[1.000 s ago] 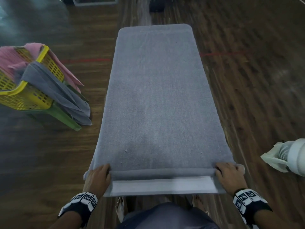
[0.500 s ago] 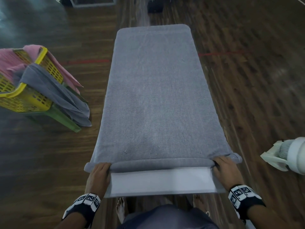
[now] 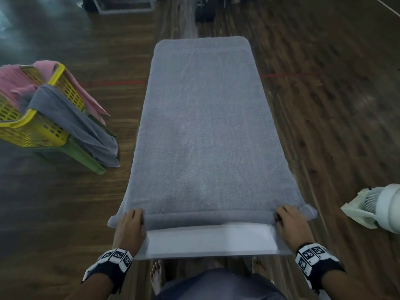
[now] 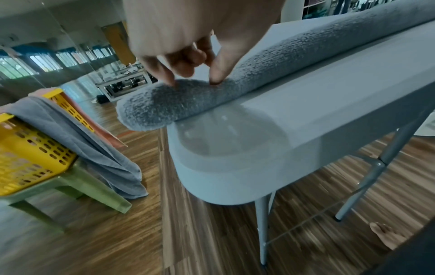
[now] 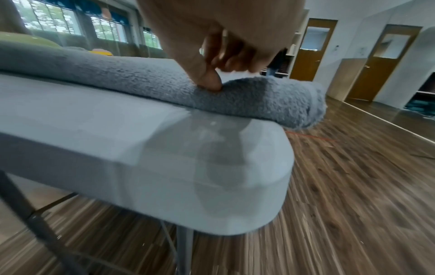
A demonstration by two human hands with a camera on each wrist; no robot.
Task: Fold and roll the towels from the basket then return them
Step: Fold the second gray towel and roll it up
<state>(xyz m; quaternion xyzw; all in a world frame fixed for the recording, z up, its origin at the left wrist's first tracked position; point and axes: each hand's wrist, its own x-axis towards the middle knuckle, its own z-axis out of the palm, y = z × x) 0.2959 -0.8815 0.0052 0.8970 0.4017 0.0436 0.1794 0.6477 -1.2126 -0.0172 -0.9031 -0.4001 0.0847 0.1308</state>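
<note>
A long grey towel (image 3: 205,131) lies flat along a narrow white table (image 3: 207,241). Its near end is wound into a thin roll (image 3: 207,218) across the table's width. My left hand (image 3: 131,221) curls over the roll's left end, and the left wrist view shows its fingertips (image 4: 175,81) and thumb pressing into the roll (image 4: 259,74). My right hand (image 3: 289,219) curls over the right end, the thumb (image 5: 209,80) dug into the roll (image 5: 235,98). Both ends of the roll overhang the table's sides.
A yellow basket (image 3: 32,131) sits on a green stool (image 3: 86,156) at the left, with a second grey towel (image 3: 75,126) and a pink towel (image 3: 13,81) draped over its rim. A white fan (image 3: 381,206) stands at the right. Wooden floor surrounds the table.
Both hands have pushed the roll away from me. The roll has grown thicker, and a wider strip of bare white table shows at the near edge.
</note>
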